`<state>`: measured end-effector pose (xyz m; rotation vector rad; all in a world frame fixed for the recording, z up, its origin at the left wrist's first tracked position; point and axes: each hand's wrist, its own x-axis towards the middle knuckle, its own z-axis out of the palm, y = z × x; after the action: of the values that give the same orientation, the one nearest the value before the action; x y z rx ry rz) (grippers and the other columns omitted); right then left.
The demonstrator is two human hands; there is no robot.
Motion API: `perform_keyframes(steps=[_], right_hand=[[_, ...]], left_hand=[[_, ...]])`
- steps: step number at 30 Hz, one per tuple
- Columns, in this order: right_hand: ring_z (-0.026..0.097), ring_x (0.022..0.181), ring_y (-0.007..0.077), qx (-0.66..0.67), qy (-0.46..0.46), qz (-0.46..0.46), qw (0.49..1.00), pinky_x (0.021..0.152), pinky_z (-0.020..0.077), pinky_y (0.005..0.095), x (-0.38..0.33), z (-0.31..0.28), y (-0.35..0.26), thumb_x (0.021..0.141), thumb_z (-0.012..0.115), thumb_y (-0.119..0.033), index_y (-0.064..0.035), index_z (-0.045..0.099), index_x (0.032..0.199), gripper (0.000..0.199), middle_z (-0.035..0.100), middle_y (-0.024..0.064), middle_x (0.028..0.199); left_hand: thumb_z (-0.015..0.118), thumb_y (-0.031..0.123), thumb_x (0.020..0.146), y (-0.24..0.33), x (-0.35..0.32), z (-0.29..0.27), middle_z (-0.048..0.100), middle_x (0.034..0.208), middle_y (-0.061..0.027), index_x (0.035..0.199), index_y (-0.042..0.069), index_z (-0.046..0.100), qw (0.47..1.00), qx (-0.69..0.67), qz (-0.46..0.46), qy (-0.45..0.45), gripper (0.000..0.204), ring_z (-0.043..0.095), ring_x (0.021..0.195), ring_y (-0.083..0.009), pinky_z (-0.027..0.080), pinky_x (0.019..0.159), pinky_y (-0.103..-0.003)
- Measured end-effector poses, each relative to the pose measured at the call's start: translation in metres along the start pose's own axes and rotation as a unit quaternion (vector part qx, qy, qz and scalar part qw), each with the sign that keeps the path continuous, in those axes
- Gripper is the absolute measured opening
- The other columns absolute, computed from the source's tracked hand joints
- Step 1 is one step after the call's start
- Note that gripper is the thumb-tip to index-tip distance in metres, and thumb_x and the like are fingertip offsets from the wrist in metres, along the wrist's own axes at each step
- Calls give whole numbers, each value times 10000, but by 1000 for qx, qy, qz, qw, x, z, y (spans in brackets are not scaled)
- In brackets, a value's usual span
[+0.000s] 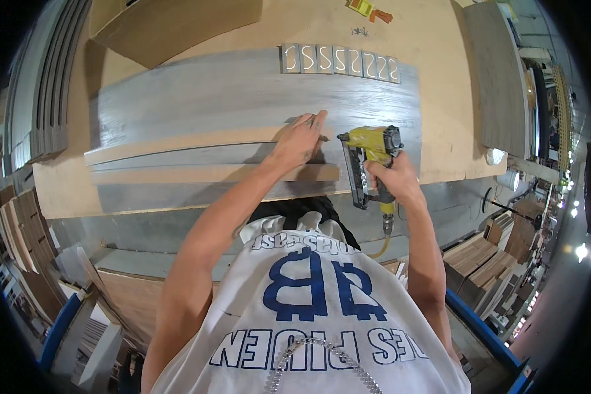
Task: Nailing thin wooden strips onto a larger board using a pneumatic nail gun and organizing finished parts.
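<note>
My right hand is wrapped round the handle of a yellow-and-black air nailer, whose hose fitting points down toward me. The nailer's nose points left, a short way from my left hand. My left hand grips the right end of a long narrow wood strip, fingers over its far side and thumb on the near side. That strip lies along a wide grey board. Closer to me, a second wood strip runs roughly parallel to it.
Small grey blocks with white squiggles line the board's far edge. A cardboard box stands at the far left of the tan worktable. Grey panels stack at the left; another grey panel sits right. An air hose hangs near me.
</note>
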<state>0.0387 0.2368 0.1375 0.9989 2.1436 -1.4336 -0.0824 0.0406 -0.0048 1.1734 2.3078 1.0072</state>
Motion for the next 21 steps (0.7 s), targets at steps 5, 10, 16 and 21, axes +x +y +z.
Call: perform_keyframes(steps=[5,10,16,21], right_hand=[[626,510,157,-115,3,31,993,530,502,326,7,17,-19,850,713,-178,25,674,774,221,637,68,594],[624,505,157,-114,4,34,993,529,502,333,10,20,-16,854,717,-200,38,667,757,262,635,81,579],[632,505,159,-127,-1,30,991,539,507,336,11,24,-20,856,715,-233,32,661,703,311,641,82,574],[639,507,165,-147,-6,30,989,545,513,339,14,25,-19,853,712,-246,35,665,704,322,649,95,583]], left_hand=[[657,58,803,-5,0,4,651,997,-223,1413,-88,333,998,-28,45,37,706,571,1047,-392,488,919,-427],[651,75,797,-3,1,5,666,962,-203,1392,-140,320,998,2,51,27,714,561,1058,-369,475,930,-425],[630,76,802,-3,2,0,618,1026,-199,1385,-146,337,996,-23,74,33,690,538,1043,-355,467,923,-417],[662,42,784,-11,1,9,588,1030,-193,1369,-118,327,992,1,113,56,692,533,1024,-355,460,906,-417]])
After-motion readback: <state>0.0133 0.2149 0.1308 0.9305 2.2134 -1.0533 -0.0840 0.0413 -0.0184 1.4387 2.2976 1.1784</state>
